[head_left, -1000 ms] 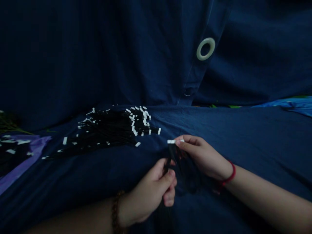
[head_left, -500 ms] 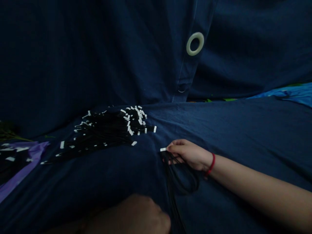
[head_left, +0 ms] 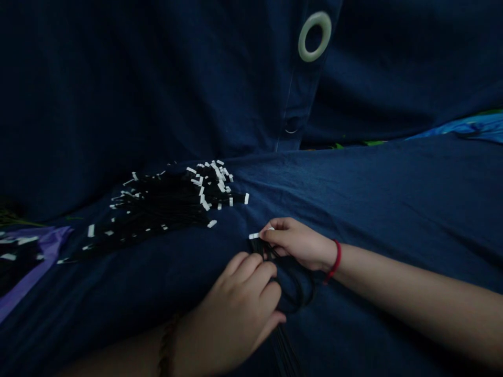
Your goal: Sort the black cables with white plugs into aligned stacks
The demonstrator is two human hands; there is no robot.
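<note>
My right hand [head_left: 299, 243], with a red string at the wrist, pinches the white-tipped end of a small bunch of black cords [head_left: 293, 285] that loops on the dark blue cloth [head_left: 393, 199]. My left hand [head_left: 239, 309], with a beaded bracelet, is closed around the lower part of the same bunch, close below the right hand. A large pile of black cords with white tips [head_left: 165, 204] lies on the cloth to the upper left of both hands.
A pale ring eyelet [head_left: 314, 35] sits in the hanging blue fabric behind. A purple sheet [head_left: 35, 262] with more white-tipped cords lies at the left edge. A bright blue patterned cloth [head_left: 467, 128] shows at the far right.
My left hand dropped low out of the cords, then came back up and took hold of the bunch again. My right hand stayed on the white tip, shifting slightly left.
</note>
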